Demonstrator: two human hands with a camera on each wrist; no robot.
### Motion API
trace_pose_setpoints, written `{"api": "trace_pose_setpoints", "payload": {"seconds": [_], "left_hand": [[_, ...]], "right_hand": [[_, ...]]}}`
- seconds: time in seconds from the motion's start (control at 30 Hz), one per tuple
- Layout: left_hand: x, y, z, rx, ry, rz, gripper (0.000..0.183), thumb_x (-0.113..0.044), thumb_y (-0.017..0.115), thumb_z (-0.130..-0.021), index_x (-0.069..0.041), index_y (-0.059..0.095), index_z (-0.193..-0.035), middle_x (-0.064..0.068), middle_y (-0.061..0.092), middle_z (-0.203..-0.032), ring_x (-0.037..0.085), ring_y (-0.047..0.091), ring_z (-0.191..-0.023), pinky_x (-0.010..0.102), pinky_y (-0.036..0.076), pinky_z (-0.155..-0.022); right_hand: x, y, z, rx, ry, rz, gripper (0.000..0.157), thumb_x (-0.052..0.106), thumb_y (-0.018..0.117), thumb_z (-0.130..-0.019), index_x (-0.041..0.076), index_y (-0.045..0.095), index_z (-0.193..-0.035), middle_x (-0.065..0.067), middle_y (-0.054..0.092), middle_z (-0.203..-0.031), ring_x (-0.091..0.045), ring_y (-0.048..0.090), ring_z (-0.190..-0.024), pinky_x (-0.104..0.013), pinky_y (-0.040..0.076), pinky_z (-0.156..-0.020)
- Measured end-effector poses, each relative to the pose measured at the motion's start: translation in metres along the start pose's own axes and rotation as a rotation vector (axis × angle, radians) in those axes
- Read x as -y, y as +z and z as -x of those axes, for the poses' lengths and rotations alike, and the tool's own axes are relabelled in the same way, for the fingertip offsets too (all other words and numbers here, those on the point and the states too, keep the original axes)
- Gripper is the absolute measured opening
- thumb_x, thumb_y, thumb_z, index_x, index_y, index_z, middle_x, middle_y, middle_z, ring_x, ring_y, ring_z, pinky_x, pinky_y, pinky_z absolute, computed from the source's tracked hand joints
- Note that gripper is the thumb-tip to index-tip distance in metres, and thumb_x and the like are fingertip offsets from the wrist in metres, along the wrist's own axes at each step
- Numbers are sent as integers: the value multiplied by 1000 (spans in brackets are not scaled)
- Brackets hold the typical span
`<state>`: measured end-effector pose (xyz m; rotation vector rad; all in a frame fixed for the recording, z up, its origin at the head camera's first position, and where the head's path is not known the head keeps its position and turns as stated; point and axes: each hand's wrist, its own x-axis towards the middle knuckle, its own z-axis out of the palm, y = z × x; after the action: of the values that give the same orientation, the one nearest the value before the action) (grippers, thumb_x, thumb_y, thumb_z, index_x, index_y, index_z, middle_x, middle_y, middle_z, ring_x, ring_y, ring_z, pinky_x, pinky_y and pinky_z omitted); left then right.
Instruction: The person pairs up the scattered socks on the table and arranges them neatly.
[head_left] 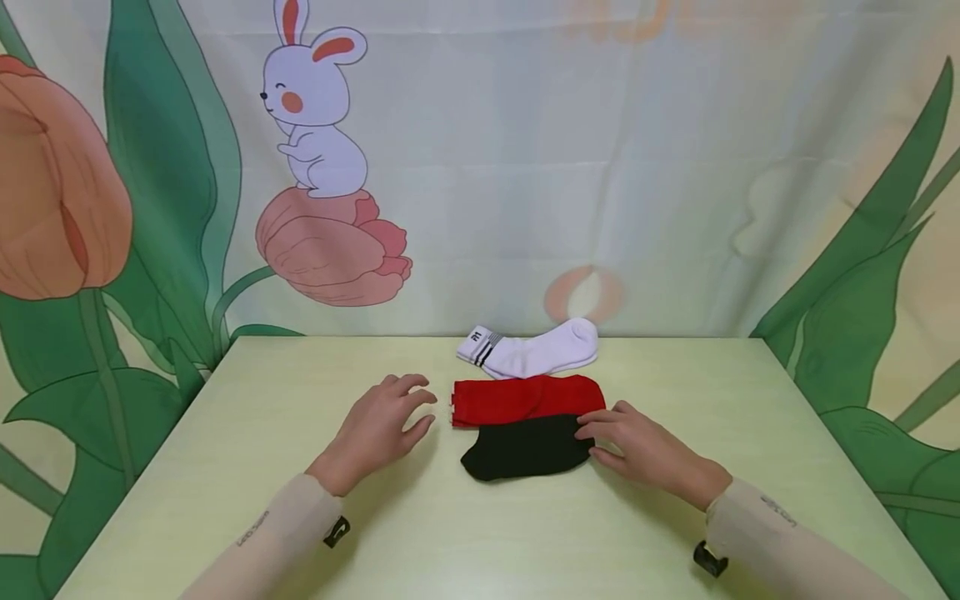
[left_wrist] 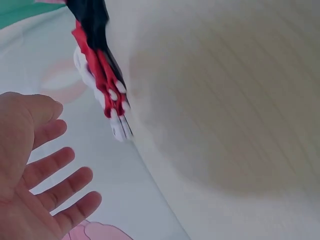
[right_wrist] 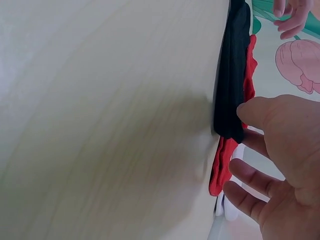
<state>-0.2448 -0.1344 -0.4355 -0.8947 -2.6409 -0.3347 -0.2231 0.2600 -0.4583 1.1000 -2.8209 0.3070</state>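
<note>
Lying flat on the table [head_left: 337, 542] are dark, near-black socks [head_left: 525, 448] with a low cut. My right hand [head_left: 645, 446] touches their right end; in the right wrist view its thumb [right_wrist: 255, 112] lies against the dark fabric, the other fingers loosely spread. Red socks [head_left: 517, 400] lie directly behind, partly overlapped by the dark ones. White socks [head_left: 540, 350] with black stripes and a small mark at the cuff lie farthest back. My left hand [head_left: 378, 425] hovers left of the socks, fingers apart and holding nothing.
A fabric backdrop [head_left: 480, 167] with a printed rabbit and tulips hangs behind the table's far edge. Each forearm wears a light sleeve [head_left: 292, 512] with a black strap piece near the wrist.
</note>
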Motion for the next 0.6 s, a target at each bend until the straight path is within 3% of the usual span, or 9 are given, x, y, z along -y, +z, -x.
{"api": "trace_pose_setpoints", "payload": {"seconds": [0.3,0.6], "left_hand": [[22,6,6,-21,-58,-65,33,-31,71,-87,-16,69,-117,11,55,-134,31,55,-114,48,49,-88],[47,8,10,12,-161,-118,47,-38,68,-88,-18,61,-131,15,45,-145,39,45,-126,58,39,-100]], "right_hand": [[-1,0,2,-27,-22,-14,30,18,76,-85,16,71,-114,-3,64,-124,-19,55,-99,-31,49,-80],[-1,0,4,-16,8,-17,31,21,76,-85,20,71,-116,0,63,-126,-16,54,-102,-30,49,-82]]}}
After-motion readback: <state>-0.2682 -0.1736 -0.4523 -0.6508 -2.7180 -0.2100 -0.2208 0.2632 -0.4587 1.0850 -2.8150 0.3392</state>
